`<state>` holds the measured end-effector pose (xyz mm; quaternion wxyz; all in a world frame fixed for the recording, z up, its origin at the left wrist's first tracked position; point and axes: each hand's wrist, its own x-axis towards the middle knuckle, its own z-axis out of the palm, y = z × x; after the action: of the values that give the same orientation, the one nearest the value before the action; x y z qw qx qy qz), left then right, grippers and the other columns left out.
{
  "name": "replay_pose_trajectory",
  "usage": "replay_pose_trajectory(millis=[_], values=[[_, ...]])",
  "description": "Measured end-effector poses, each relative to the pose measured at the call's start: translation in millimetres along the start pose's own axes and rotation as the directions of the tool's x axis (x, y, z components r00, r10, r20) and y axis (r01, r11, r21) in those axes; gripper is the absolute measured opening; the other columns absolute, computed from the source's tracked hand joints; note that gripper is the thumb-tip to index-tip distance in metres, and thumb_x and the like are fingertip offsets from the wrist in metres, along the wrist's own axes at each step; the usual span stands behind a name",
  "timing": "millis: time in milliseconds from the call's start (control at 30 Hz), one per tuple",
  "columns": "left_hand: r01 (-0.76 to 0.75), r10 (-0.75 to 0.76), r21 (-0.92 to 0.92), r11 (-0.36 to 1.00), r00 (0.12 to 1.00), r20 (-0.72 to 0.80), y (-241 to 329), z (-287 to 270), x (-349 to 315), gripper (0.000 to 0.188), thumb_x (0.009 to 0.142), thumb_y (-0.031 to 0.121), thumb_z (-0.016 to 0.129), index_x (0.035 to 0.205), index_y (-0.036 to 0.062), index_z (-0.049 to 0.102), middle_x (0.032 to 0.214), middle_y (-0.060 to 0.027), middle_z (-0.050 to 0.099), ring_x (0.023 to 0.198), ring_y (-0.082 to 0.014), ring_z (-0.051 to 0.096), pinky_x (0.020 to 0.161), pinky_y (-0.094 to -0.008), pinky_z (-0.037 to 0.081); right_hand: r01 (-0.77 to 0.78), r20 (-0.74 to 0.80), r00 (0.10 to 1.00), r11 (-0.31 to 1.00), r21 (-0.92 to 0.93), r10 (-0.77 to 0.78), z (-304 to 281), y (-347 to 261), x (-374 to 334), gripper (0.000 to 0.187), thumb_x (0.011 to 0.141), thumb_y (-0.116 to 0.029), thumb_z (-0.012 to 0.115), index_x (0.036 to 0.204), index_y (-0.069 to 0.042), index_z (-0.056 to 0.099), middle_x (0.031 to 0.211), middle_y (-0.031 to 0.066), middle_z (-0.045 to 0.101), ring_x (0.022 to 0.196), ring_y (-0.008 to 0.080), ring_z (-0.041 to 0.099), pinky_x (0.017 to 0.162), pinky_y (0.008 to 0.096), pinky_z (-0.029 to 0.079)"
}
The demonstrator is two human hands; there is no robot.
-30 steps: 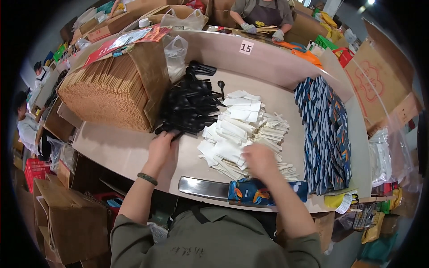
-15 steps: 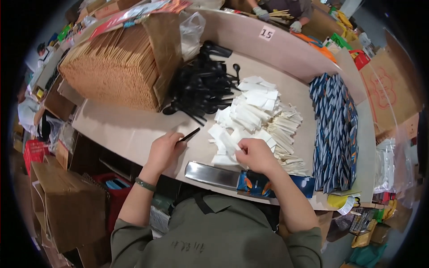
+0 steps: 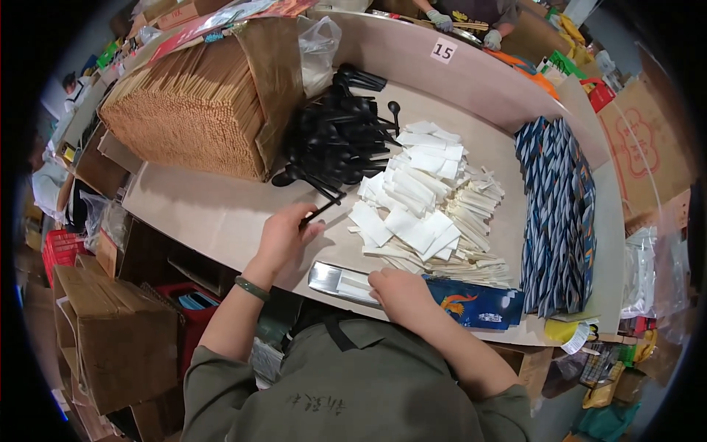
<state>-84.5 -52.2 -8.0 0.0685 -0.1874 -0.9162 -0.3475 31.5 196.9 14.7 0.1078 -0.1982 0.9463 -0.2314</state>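
My left hand (image 3: 286,237) is closed round a black plastic spoon (image 3: 321,208); its handle points toward the spoon pile, and its bowl is hidden in my palm. Low over a shiny metal tray (image 3: 322,277) at the table's near edge, my right hand (image 3: 402,293) pinches a flat white paper packet (image 3: 356,283). Blue printed sleeves (image 3: 482,306) lie at the tray's right end, partly behind my right forearm. Beyond my hands are a heap of white packets (image 3: 416,180), thin cream-coloured wrapped sticks (image 3: 475,210) and a pile of black spoons (image 3: 335,136).
A big carton of brown paper stacks (image 3: 184,110) stands at the left back. Rows of blue packets (image 3: 556,221) line the right side. A low partition (image 3: 486,81) curves along the back; a gloved co-worker's hands (image 3: 442,20) show beyond it. Open cardboard boxes (image 3: 121,339) stand lower left.
My right hand has come down and left from the white heap to the metal tray, bringing a white packet. My left hand, with the spoon, has shifted slightly right and up.
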Motion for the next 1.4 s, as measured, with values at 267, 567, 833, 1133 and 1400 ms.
replay_pose_trajectory(millis=[267,567,833,1133,1400], values=[[0.003,-0.007,0.065,0.998,0.998,0.060,-17.6,5.3,6.7,0.014,0.086,0.020,0.074,0.095,0.0085,0.074,0.085,-0.0133,0.064,0.079,-0.0331,0.064,0.069,-0.0422,0.052,0.023,-0.308,0.951,0.999,0.048,-0.007,-8.4,19.1,-39.8,0.023,0.087,-0.026,0.072,0.103,-0.010,0.068,0.089,0.0123,0.067,0.083,0.0339,0.065,0.069,0.0429,0.053],[0.061,-0.077,-0.161,0.985,0.993,-0.093,-2.7,6.5,0.1,0.016,0.085,0.009,0.068,0.100,0.0067,0.073,0.088,-0.0119,0.069,0.084,-0.0321,0.066,0.074,-0.0380,0.053,0.169,-0.472,0.874,0.984,0.063,-0.120,6.6,20.0,-74.9,0.022,0.082,-0.020,0.077,0.096,-0.006,0.069,0.091,0.0107,0.068,0.084,0.0320,0.066,0.074,0.0406,0.053],[-0.024,0.075,-0.268,0.963,0.980,0.184,54.5,-20.2,-14.5,0.009,0.086,0.007,0.075,0.095,0.0043,0.073,0.083,-0.0115,0.070,0.078,-0.0232,0.069,0.073,-0.0320,0.054,0.176,-0.345,0.928,0.981,0.080,-0.138,-1.2,31.6,-65.1,0.042,0.073,-0.023,0.083,0.102,-0.005,0.059,0.128,0.0208,0.056,0.116,0.0412,0.054,0.099,0.0469,0.046],[-0.264,0.308,-0.175,0.949,0.894,0.324,70.2,20.9,-46.7,0.014,0.075,0.010,0.080,0.084,0.0074,0.070,0.091,-0.0076,0.067,0.088,-0.0292,0.066,0.078,-0.0392,0.053,0.266,-0.259,0.919,0.952,-0.152,-0.298,14.8,31.3,-54.2,0.037,0.086,-0.019,0.070,0.121,-0.009,0.063,0.139,0.0104,0.057,0.130,0.0325,0.052,0.108,0.0586,0.036],[-0.161,0.260,0.340,0.927,0.928,-0.268,68.1,-120.1,70.6,0.005,0.083,0.016,0.071,0.085,0.0117,0.068,0.084,-0.0105,0.064,0.082,-0.0323,0.065,0.069,-0.0424,0.053,0.302,-0.251,0.894,0.913,-0.273,-0.370,25.6,24.7,-68.4,0.038,0.088,-0.021,0.069,0.125,-0.014,0.065,0.130,0.0099,0.062,0.125,0.0331,0.055,0.103,0.0589,0.040]])
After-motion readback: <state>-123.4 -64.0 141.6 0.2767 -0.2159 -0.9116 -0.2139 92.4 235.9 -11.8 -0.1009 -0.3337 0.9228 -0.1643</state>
